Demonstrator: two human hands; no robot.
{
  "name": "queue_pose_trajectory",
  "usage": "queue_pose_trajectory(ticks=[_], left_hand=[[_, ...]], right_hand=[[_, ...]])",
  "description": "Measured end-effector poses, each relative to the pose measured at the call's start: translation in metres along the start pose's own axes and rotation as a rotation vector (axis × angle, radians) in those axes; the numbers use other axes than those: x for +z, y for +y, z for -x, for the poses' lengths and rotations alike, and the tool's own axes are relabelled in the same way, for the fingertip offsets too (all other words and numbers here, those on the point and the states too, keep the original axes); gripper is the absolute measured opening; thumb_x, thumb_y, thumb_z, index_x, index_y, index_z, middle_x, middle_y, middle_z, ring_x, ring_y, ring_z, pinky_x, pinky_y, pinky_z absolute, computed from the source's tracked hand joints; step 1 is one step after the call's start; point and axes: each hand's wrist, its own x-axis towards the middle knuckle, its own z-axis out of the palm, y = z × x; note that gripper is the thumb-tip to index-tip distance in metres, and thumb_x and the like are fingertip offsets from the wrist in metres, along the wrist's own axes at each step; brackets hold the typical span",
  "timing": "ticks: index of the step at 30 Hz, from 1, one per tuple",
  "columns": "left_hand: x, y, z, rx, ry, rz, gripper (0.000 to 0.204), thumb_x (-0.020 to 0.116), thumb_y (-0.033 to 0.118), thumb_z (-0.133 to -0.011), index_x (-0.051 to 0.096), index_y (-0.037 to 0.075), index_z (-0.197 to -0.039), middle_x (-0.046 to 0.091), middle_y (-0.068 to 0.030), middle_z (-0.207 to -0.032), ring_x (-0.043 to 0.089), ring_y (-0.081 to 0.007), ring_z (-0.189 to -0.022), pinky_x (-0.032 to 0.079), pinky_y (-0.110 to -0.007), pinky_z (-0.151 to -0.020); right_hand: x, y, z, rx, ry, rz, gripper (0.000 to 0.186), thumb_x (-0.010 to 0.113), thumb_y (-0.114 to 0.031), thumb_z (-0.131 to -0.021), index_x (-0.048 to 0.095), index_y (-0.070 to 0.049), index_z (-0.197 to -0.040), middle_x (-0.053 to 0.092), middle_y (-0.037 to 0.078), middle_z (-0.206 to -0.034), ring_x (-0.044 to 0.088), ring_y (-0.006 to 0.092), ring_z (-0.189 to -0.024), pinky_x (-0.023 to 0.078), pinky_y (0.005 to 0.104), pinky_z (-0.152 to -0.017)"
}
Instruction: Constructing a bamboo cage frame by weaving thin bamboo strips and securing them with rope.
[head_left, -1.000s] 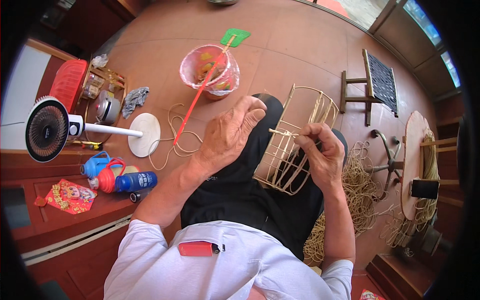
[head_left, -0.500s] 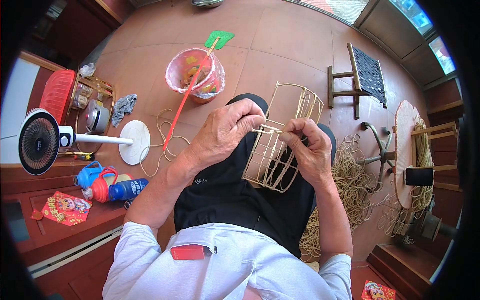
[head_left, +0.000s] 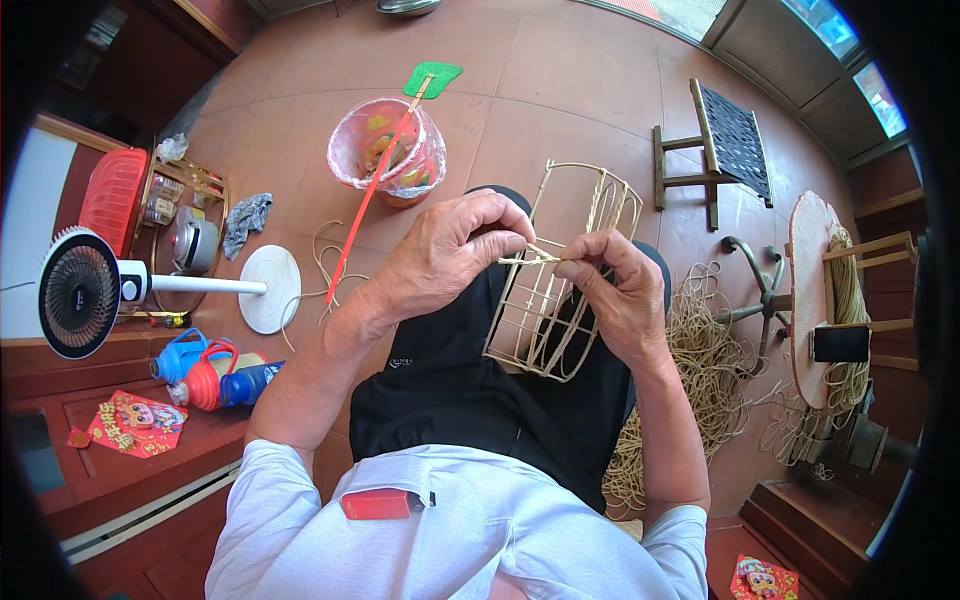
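Note:
A light frame of thin, pale rods [head_left: 594, 205], shaped like an open basket, rests across my knees. My left hand [head_left: 455, 250] pinches a pale cord [head_left: 530, 258] between thumb and forefinger near the frame's left side. Over the middle of the frame, my right hand [head_left: 615, 290] grips the other end of that short stretch, its thumb and fingers pressed together. The cord looks twisted and runs level between both hands. Behind my fingers, its exact join with the frame is hidden.
A heap of loose cord [head_left: 695, 390] lies right of my legs. Ahead stands a lined bin [head_left: 375, 150] with a red-handled fly swatter [head_left: 375, 190] across it. A fan [head_left: 200, 284] and bottles [head_left: 205, 375] are at left; a stool [head_left: 735, 145] stands far right.
Both hands keep their pinch on the cord, with only small shifts. The cord trailing on the floor by the fan base has drawn in, its loop smaller.

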Motion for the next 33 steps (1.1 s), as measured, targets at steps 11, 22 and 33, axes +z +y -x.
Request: queue_pose_trajectory(ticks=[11, 22, 33], left_hand=[[-0.001, -0.002, -0.01, 0.008, -0.046, -0.114, 0.011, 0.07, 0.01, -0.109, 0.074, 0.001, -0.114, 0.069, -0.004, -0.107, 0.067, -0.0129, -0.103, 0.055, -0.031, -0.093], [-0.004, -0.012, -0.015, -0.027, -0.179, 0.024, 0.012, 0.069, 0.013, -0.111, 0.074, 0.002, -0.115, 0.068, 0.0007, -0.106, 0.063, -0.009, -0.103, 0.053, -0.028, -0.094], [0.009, -0.015, -0.013, -0.292, -0.199, 0.359, 0.022, 0.07, 0.024, -0.111, 0.074, 0.003, -0.113, 0.063, 0.0053, -0.092, 0.054, -0.0049, -0.081, 0.047, -0.025, -0.073]], right_hand=[[-0.002, 0.0, 0.0, -0.044, -0.018, 0.052, 0.009, 0.082, -0.003, -0.1, 0.077, 0.001, -0.106, 0.078, 0.004, -0.098, 0.074, 0.0104, -0.094, 0.061, 0.0292, -0.084], [-0.008, 0.005, -0.006, -0.046, -0.081, -0.05, 0.01, 0.082, 0.0, -0.098, 0.072, 0.0, -0.103, 0.077, 0.003, -0.093, 0.074, 0.0098, -0.092, 0.061, 0.0296, -0.083], [-0.01, -0.001, -0.007, -0.059, -0.072, 0.078, 0.01, 0.084, -0.005, -0.097, 0.082, -0.002, -0.107, 0.079, 0.004, -0.094, 0.075, 0.0121, -0.089, 0.061, 0.0303, -0.08]])
